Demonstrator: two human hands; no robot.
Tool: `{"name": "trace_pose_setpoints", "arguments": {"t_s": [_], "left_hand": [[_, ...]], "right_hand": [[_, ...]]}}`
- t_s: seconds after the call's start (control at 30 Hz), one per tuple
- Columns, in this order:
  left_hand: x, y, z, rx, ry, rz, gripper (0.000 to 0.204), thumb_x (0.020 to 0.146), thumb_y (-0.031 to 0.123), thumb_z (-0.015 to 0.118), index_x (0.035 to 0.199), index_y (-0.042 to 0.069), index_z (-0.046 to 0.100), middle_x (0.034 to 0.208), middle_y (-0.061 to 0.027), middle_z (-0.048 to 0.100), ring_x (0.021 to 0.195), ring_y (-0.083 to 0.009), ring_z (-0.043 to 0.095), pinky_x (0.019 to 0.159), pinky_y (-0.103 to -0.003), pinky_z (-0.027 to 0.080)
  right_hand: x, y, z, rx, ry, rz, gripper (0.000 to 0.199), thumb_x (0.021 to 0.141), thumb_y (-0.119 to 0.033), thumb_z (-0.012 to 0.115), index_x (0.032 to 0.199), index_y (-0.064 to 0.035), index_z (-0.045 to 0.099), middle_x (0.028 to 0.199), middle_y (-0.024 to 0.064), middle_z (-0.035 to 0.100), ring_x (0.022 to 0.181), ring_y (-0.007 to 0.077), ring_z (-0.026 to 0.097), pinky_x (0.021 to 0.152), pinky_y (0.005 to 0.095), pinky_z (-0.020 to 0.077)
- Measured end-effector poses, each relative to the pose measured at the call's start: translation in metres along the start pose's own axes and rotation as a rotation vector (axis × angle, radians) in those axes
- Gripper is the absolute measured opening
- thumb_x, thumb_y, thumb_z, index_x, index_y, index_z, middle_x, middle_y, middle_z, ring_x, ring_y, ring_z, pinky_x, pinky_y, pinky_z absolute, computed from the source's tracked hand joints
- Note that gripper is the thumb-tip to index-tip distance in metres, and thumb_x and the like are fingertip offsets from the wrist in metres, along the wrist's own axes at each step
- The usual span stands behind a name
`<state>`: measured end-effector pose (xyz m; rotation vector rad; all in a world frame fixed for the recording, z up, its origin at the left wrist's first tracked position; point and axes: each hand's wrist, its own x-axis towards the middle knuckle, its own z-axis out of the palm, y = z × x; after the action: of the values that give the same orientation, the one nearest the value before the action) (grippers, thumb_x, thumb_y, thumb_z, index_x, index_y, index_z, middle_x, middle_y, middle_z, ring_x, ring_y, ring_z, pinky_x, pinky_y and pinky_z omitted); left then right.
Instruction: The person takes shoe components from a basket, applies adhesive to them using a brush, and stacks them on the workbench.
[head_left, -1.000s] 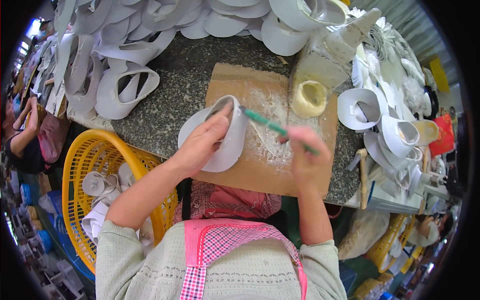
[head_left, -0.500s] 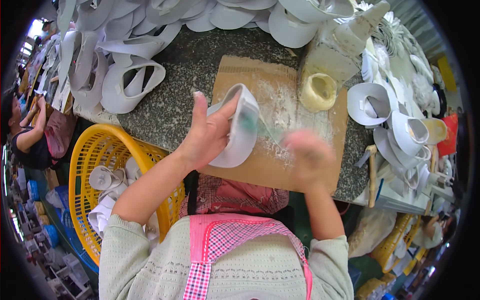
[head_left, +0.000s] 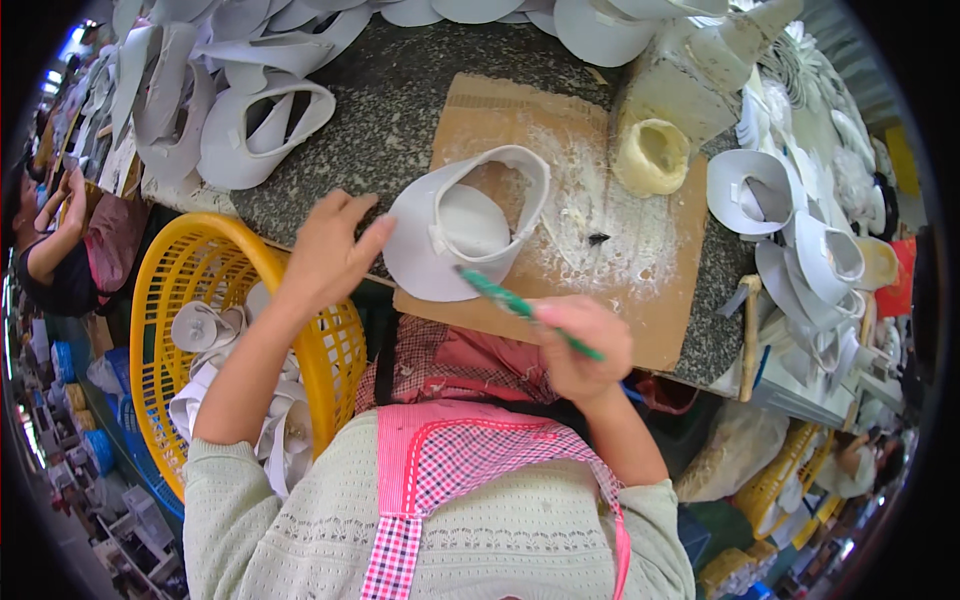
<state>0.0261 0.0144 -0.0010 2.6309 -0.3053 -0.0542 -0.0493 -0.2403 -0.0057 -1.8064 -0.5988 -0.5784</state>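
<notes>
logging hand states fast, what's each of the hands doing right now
Left hand: open, fingers spread, touching the edge of the white visor piece.
Right hand: closed, holding the green brush.

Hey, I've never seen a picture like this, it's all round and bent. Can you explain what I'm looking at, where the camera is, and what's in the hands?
The camera sits on a person's head and looks down through a fisheye lens, so straight edges curve. There is no machine here, only two bare hands. The left hand is open, its fingers beside a white curved shoe-upper piece that lies on a cardboard sheet dusted with whitish residue. The right hand grips a green-handled brush. A yellowish glue pot stands on the cardboard. More white pieces are piled on the speckled stone table, and a yellow basket at the person's left holds others.
</notes>
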Motion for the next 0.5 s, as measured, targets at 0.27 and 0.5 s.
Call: {"name": "trace_pose_setpoints", "arguments": {"t_s": [0.27,0.5], "left_hand": [[-0.018,0.002,0.012,-0.948,-0.097,-0.236,0.027,0.077,0.012,0.051,0.101,0.0,0.05,0.089,-0.0102,0.055,0.082,-0.019,0.054,0.076,-0.03,0.042],[-0.019,0.022,-0.003,-1.309,-0.236,-0.336,0.037,0.077,0.002,0.047,0.113,-0.001,0.042,0.092,-0.0135,0.062,0.072,-0.0128,0.059,0.066,-0.023,0.047]], "right_hand": [[-0.003,0.004,0.013,-0.34,-0.02,-0.105,0.029,0.065,0.007,0.062,0.092,-0.0009,0.058,0.07,0.0104,0.059,0.053,0.0217,0.056,0.046,0.0273,0.0429],[0.02,0.005,-0.027,-0.491,0.151,0.034,0.019,0.068,0.009,0.061,0.085,0.001,0.06,0.068,0.0128,0.06,0.055,0.0219,0.058,0.048,0.0278,0.0446]]}}
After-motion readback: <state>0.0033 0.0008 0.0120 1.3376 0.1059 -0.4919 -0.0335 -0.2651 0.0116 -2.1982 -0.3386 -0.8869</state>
